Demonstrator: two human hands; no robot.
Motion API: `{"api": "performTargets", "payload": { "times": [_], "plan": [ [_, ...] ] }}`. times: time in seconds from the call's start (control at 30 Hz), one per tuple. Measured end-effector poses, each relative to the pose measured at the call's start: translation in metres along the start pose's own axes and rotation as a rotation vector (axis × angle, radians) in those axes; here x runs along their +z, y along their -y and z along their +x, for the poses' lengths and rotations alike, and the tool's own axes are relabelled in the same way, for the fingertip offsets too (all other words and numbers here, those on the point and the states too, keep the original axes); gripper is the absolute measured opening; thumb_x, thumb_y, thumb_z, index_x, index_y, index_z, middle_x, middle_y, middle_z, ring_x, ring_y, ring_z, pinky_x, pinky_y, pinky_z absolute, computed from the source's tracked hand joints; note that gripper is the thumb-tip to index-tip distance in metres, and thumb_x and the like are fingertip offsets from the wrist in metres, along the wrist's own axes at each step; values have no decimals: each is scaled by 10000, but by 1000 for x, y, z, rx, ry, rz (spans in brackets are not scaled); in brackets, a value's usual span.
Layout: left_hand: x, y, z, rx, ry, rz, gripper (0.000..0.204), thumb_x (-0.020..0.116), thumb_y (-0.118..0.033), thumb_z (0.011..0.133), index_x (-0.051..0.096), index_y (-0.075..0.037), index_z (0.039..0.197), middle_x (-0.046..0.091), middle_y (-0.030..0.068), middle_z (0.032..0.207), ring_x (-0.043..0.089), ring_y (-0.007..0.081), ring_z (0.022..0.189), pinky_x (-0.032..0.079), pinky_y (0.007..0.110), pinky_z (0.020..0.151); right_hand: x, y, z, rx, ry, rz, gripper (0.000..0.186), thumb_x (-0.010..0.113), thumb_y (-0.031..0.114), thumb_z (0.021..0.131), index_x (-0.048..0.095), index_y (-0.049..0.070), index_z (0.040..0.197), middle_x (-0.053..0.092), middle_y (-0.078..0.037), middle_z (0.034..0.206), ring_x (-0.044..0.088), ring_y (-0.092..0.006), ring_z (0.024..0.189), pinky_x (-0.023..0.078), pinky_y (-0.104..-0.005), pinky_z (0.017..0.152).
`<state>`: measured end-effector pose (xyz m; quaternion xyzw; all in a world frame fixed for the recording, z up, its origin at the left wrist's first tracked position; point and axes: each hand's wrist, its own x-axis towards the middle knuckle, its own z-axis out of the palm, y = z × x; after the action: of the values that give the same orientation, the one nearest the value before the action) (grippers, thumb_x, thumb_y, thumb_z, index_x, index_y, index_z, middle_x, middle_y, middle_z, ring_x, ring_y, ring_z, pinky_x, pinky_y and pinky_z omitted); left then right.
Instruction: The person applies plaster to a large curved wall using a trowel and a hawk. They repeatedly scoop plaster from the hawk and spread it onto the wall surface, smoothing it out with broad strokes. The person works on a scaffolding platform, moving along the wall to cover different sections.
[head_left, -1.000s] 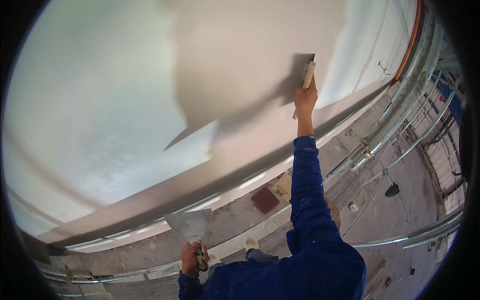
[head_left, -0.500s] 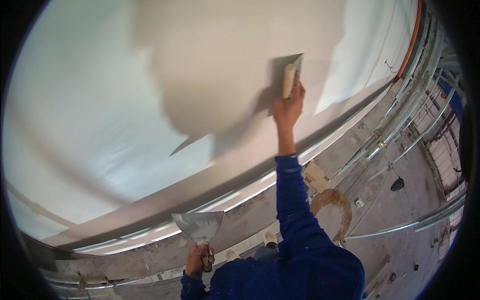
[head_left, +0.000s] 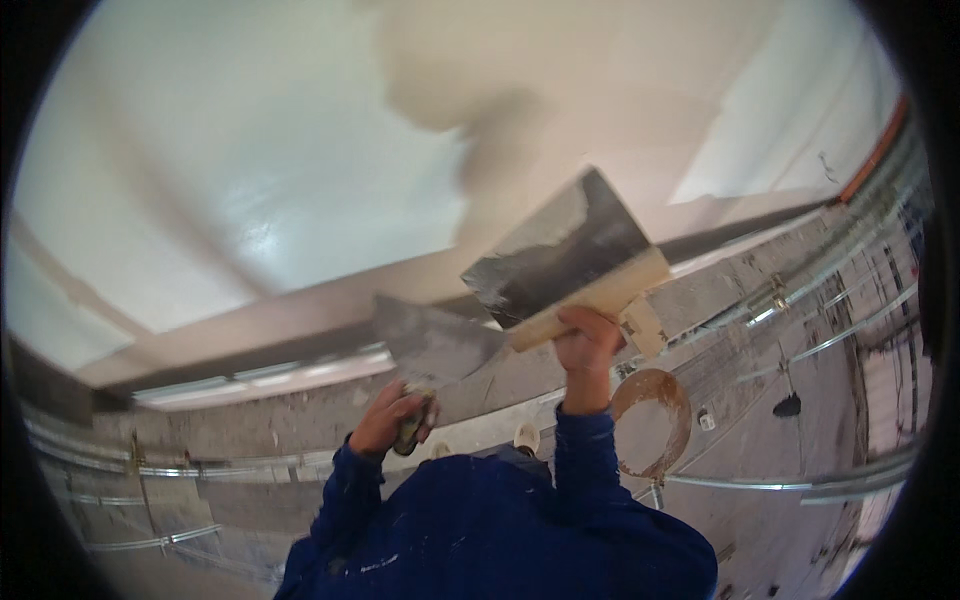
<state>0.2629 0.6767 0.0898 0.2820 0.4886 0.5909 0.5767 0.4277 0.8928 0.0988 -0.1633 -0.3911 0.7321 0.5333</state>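
Note:
My right hand (head_left: pixel 588 342) grips the pale handle of a wide smoothing trowel (head_left: pixel 575 245). Its broad metal blade faces me, with a whitish smear of filler along the upper left part. In my left hand (head_left: pixel 393 418) is a putty knife (head_left: pixel 437 342) with a flared blade, blurred by motion. The two blades come close together in front of my chest; I cannot tell whether they touch. Behind them rises a wall (head_left: pixel 270 200), glossy white at left and matt beige toward the middle, with neither tool on it.
Metal scaffold tubes (head_left: pixel 740 484) run along the right and lower left. On the dusty floor lie a brown ring-shaped piece (head_left: pixel 677 425), a small white object (head_left: pixel 707 420) and a dark lump (head_left: pixel 787 406). An orange strip (head_left: pixel 878 150) edges the wall at right.
My right hand has brought the trowel down off the wall toward my left hand, turning its blade to face me. My left hand has risen slightly, tilting the putty knife to the right.

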Motion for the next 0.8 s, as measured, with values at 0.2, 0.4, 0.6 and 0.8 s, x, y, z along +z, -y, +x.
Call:
{"api": "performTargets", "payload": {
  "times": [0.2,0.4,0.6,0.8],
  "plan": [
    [36,5,33,-42,179,-101,252,446,-223,818,423,-11,952,505,59,670,470,103,454,374,217,397,-26,30,-31,-104,311,-293,421,551,-111,582,555,14,984,574,-87,953,559,-190,849,457,-304,731],
    [84,-1,67,-45,130,-126,320,473,-231,788,410,0,1000,484,73,640,458,121,432,384,232,382,-111,51,-17,311,119,-385,446,585,-95,569,507,4,997,542,-70,915,532,-162,822,447,-277,687],
    [104,7,85,47,60,-284,399,515,-249,753,389,7,1032,456,78,603,433,155,390,378,259,363,-181,62,34,289,-343,-247,435,564,-39,613,449,21,1028,513,-65,849,525,-197,807,437,-321,722],
    [110,36,78,89,-107,-411,398,529,-245,744,379,-4,1023,440,74,589,414,161,373,367,274,345,-221,106,127,-81,-387,-560,342,568,99,741,425,48,1048,512,-34,807,514,-149,717,448,-287,617]
  ]
}}
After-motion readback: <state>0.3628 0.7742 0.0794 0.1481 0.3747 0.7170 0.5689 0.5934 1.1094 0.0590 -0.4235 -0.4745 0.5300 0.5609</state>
